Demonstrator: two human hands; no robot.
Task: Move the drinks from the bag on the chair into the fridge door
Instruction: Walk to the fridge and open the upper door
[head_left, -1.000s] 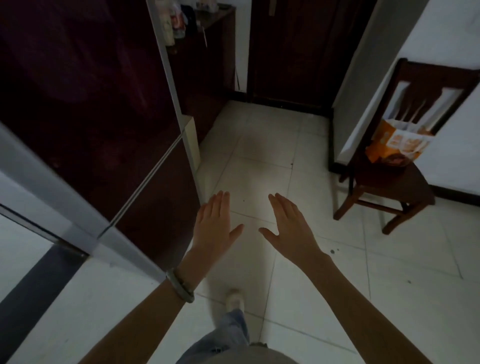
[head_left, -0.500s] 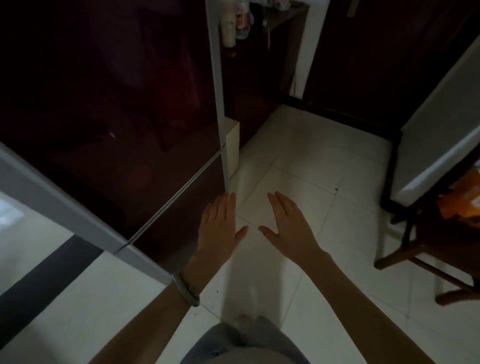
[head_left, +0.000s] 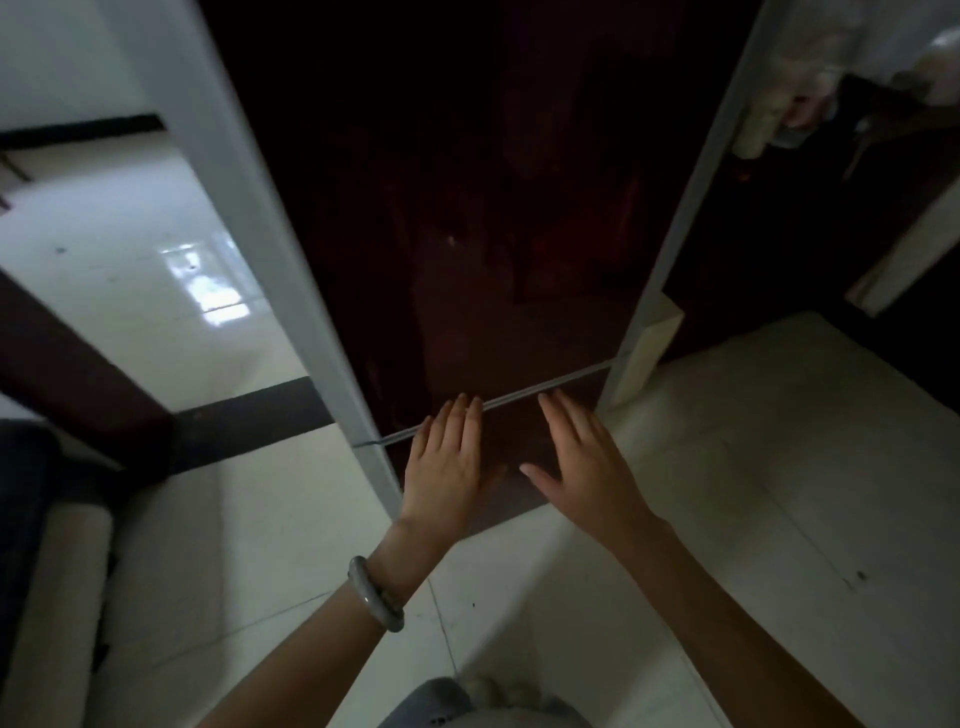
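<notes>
Fingers (head_left: 470, 415) of the left hand (head_left: 448, 467) straight and lying side by side, thumb swung out to the right, palm down, holding nothing. Fingers (head_left: 563, 415) of the right hand (head_left: 587, 470) likewise straight and only slightly fanned, thumb pointing left toward the other thumb, empty too. Both sets of fingertips reaching up to the thin silver seam (head_left: 498, 402) that splits the fridge front; whether touching the panel or just hovering over it, impossible to tell. Grey-green bangle (head_left: 375, 597) around the left wrist.

Fridge (head_left: 467, 208) straight ahead, shut: glossy, very dark red-brown door panels with faint reflections, framed by pale grey side edges, a tall upper door above the seam and a lower one beneath it behind the hands. No bag, chair or drinks in view.

Left grey edge slanting down to a corner beside the left wrist; right grey edge ending next to a cream box-like block (head_left: 649, 338) on the floor. Pale glossy tile floor (head_left: 779, 493) open to the right and below the arms. To the left, more bright tile with a dark strip across it, and a pale cushioned edge (head_left: 67, 597) at lower left. Dark cabinet (head_left: 831, 208) at upper right with blurred pale items on top.
</notes>
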